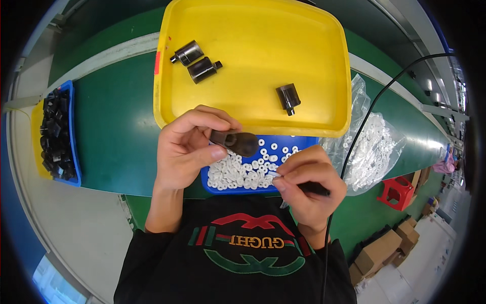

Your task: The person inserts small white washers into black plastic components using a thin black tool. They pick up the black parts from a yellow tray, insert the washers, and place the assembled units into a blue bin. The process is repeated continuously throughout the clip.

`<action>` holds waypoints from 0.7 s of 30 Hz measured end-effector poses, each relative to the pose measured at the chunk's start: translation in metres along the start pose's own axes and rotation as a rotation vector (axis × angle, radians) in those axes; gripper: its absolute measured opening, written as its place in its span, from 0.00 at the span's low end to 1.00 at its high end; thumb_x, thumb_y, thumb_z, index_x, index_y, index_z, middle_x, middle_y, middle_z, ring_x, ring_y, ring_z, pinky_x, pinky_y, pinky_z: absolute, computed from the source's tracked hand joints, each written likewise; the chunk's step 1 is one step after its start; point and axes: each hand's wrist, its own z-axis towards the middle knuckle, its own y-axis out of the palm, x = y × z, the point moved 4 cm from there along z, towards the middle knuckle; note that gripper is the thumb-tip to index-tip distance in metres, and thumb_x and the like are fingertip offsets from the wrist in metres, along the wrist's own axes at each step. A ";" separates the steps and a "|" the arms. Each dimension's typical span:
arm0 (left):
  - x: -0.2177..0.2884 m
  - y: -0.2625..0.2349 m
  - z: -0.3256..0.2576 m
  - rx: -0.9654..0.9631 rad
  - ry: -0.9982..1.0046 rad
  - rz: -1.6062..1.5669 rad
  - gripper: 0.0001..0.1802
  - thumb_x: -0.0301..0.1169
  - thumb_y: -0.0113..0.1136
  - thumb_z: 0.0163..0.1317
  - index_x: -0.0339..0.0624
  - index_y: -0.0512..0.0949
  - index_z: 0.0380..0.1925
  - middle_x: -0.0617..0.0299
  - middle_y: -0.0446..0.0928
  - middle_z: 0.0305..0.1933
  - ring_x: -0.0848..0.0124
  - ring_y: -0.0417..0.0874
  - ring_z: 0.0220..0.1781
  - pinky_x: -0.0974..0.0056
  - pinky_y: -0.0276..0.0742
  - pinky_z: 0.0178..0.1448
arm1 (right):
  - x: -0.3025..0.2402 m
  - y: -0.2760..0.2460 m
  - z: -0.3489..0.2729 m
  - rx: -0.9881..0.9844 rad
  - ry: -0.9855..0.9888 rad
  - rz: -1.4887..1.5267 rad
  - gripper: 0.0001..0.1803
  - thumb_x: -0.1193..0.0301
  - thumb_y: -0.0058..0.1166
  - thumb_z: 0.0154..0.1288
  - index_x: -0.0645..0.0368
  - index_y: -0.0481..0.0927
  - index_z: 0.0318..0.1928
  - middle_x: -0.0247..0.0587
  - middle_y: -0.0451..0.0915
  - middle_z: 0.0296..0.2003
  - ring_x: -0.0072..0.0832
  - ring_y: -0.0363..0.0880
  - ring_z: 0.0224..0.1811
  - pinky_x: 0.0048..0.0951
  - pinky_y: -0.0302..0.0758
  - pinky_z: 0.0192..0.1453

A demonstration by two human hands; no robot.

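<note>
The person wears a black top (167, 271) with sleeves (137, 253) ending short of the wrists. Gold block lettering (257, 242) sits between a red curved motif (250, 220) and a green curved motif (255, 265), flanked by green-and-red striped bands (202, 236). The left hand (182, 147) and right hand (314, 185) are bare.

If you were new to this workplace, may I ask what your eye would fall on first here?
Probably the big yellow tray at top centre, with three dark parts lying in it. Next come the white rings, heaped in the blue tray just below. Over these, the left hand holds another dark part, while the right hand pinches a small pale piece.
</note>
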 end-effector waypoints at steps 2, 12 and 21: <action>-0.009 0.010 -0.003 -0.002 -0.040 -0.047 0.17 0.25 0.69 0.56 0.34 0.75 0.43 0.46 0.74 0.51 0.50 0.79 0.56 0.49 0.76 0.60 | -0.012 0.002 0.003 -0.029 -0.143 -0.110 0.14 0.87 0.66 0.47 0.62 0.81 0.35 0.45 0.82 0.37 0.28 0.79 0.32 0.22 0.73 0.33; -0.007 0.019 -0.006 -0.031 -0.056 -0.039 0.14 0.25 0.68 0.57 0.34 0.74 0.39 0.44 0.74 0.52 0.47 0.79 0.57 0.47 0.77 0.61 | -0.010 0.012 0.005 -0.048 -0.181 -0.231 0.21 0.85 0.70 0.47 0.62 0.81 0.44 0.46 0.76 0.47 0.28 0.81 0.38 0.19 0.78 0.31; -0.007 0.025 -0.008 -0.147 -0.049 -0.142 0.16 0.12 0.61 0.56 0.31 0.74 0.46 0.46 0.72 0.55 0.57 0.74 0.63 0.52 0.73 0.67 | -0.002 0.013 0.001 -0.052 -0.112 -0.257 0.24 0.83 0.72 0.45 0.62 0.81 0.46 0.46 0.77 0.46 0.23 0.80 0.36 0.16 0.74 0.21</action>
